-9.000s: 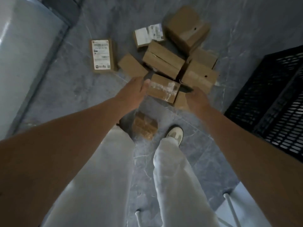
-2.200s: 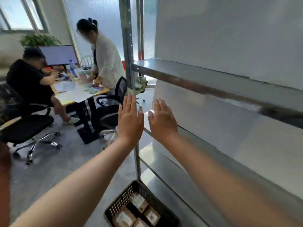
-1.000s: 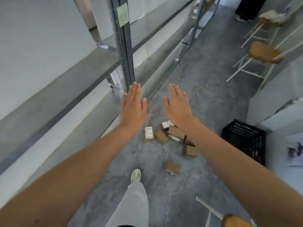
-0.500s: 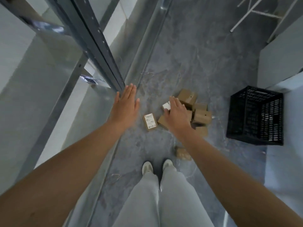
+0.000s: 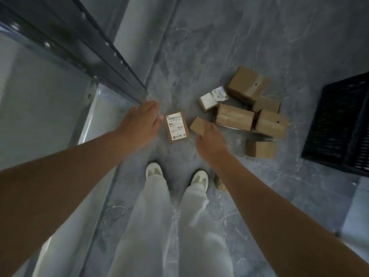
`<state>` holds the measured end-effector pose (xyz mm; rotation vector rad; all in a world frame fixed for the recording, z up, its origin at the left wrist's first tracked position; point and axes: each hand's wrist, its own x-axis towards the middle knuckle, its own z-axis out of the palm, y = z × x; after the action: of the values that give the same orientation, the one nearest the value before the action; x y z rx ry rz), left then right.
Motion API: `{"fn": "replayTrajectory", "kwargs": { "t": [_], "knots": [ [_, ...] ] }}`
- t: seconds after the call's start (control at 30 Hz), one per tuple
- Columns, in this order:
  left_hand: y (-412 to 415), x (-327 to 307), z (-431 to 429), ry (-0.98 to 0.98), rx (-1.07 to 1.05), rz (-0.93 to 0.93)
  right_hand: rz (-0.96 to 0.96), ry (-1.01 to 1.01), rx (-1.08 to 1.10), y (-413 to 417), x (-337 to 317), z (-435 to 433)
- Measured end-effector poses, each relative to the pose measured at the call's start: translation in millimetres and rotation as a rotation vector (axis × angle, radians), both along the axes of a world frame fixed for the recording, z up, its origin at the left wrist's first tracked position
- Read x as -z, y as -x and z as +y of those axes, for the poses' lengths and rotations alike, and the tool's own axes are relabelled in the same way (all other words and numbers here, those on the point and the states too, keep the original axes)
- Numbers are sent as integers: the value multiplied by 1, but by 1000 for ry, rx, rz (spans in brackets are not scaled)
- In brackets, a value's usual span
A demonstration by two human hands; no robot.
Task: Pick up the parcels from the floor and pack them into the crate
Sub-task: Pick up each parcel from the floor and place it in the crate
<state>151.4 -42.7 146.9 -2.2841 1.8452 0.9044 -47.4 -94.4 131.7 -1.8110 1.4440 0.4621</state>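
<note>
Several brown cardboard parcels lie on the grey floor ahead of my feet. A flat parcel with a white label (image 5: 177, 126) lies nearest, between my hands. A small plain parcel (image 5: 197, 124) sits just right of it, partly under my right hand (image 5: 208, 141). A bigger pile (image 5: 249, 108) lies further right. Another parcel (image 5: 260, 149) lies alone. The black crate (image 5: 339, 124) stands at the right edge. My left hand (image 5: 139, 124) hovers left of the labelled parcel, fingers loosely bent, holding nothing. My right hand also holds nothing.
A metal shelving rack with a dark upright (image 5: 95, 54) runs along the left. My two feet in white shoes (image 5: 153, 170) stand just behind the parcels. A small brown object (image 5: 219, 182) lies beside my right shoe.
The view has dropped closer to the floor. Both hands have come down towards the parcels, the left beside the labelled one and the right over the small plain one.
</note>
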Motion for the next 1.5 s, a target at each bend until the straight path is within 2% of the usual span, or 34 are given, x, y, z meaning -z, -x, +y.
{"fn": "replayTrajectory", "kwargs": {
  "t": [0.13, 0.3, 0.37, 0.47, 0.53, 0.63, 0.83, 0.93, 1.07, 1.23, 1.5],
  "knots": [
    [-17, 113, -14, -47, -50, 60, -25, -172, 223, -19, 119, 9],
    [-25, 250, -27, -148, -173, 78, -111, -462, 757, -44, 251, 21],
    [-22, 292, -33, -173, -207, 113, -178, -496, 1003, -54, 291, 27],
    [-14, 327, -48, -179, -280, 196, -193, -490, 1274, -61, 334, 30],
    [-7, 337, -55, -160, -369, 234, -244, -486, 1322, -64, 351, 27],
    [2, 333, -52, -146, -549, 219, -274, -569, 1309, -64, 321, 23],
    [5, 237, -31, -120, -704, 255, -300, -474, 1243, -49, 230, 6],
    [4, 163, -33, -18, -821, 233, -468, -469, 1315, -46, 160, -9],
    [4, 50, -45, 163, -1003, 346, -735, -488, 1329, -48, 53, -39],
    [-2, -115, -53, 368, -1056, 439, -866, -466, 1002, -44, -88, -83],
    [-1, -363, -35, 814, -1065, 410, -1086, -198, 482, -57, -360, -111]
  ]
}}
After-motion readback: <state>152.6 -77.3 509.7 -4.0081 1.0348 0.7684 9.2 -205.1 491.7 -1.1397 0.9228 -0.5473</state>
